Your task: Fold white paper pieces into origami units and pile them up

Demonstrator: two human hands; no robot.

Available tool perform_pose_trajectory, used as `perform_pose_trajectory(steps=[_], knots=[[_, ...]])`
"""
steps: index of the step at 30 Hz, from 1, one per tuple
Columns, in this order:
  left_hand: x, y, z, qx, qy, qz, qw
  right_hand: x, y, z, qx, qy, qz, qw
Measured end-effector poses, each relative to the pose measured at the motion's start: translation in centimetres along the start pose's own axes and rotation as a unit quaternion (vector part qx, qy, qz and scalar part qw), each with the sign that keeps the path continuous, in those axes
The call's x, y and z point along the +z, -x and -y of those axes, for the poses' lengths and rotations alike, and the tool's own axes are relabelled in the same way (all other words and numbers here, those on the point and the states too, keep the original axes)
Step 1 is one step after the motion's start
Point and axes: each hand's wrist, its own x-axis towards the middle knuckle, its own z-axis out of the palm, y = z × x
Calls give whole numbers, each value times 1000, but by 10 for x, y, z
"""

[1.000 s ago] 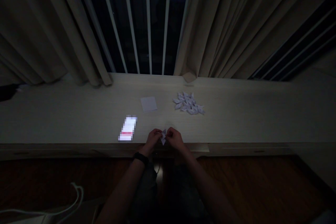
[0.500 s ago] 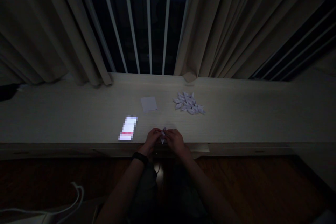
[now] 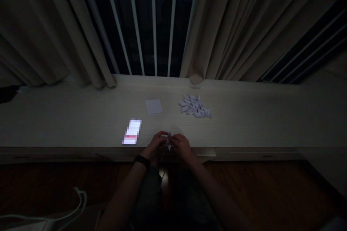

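Between my two hands, at the front edge of the pale counter, is a small folded white paper with pointed ends. My left hand, with a dark band on its wrist, pinches it from the left. From the right, my right hand grips it with closed fingers. Parts of the paper are hidden behind the fingertips. Farther back lies a cluster of folded paper pieces, pointed like little boats. To their left rests a flat stack of square paper.
A lit phone lies left of my hands, its screen blurred. Curtains hang behind the counter beside a barred window. A white cable runs at the lower left. The room is dim.
The folded paper has turned slightly and its lower tip sits a bit lower. My left hand and wrist have shifted slightly left; my fingers still hold the paper.
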Motion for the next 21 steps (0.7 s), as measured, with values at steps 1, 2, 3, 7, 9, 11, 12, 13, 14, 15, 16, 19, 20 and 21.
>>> perform_pose_trajectory(steps=[1, 2, 3, 7, 9, 11, 12, 13, 14, 15, 16, 19, 20, 21], knots=[[0, -2, 1, -3, 11, 7, 1000, -1, 0, 0, -4, 8, 7, 1000], [0, -4, 2, -7, 23, 12, 1000, -1, -1, 1, -9, 17, 13, 1000], [0, -6, 3, -12, 32, 14, 999, -2, -1, 2, -13, 26, 19, 999], [-1, -12, 11, -18, 78, 19, 997, -7, -2, 8, -28, 50, 39, 998], [-2, -12, 12, -12, 84, 26, 996, -10, -2, 11, -32, 53, 45, 997], [-3, -10, 11, -14, 71, 32, 997, -12, -1, 11, -35, 52, 47, 997], [-4, -9, 10, -22, 66, 35, 997, -12, -1, 10, -38, 51, 49, 997], [-5, -8, 8, -32, 67, 39, 996, -12, 0, 9, -42, 50, 51, 997], [-5, -7, 7, -44, 74, 43, 995, -11, 1, 7, -46, 49, 54, 996], [-6, -6, 5, -55, 85, 48, 994, -10, 2, 5, -50, 48, 56, 996], [-6, -5, 4, -63, 96, 54, 992, -9, 3, 3, -53, 46, 56, 996], [-9, -6, 4, -76, 123, 74, 987, -9, 6, 1, -57, 28, 41, 997], [-10, -6, 4, -82, 134, 78, 984, -9, 7, 0, -58, 19, 34, 998], [-11, -7, 6, -88, 147, 83, 982, -10, 8, 0, -61, 10, 30, 998]])
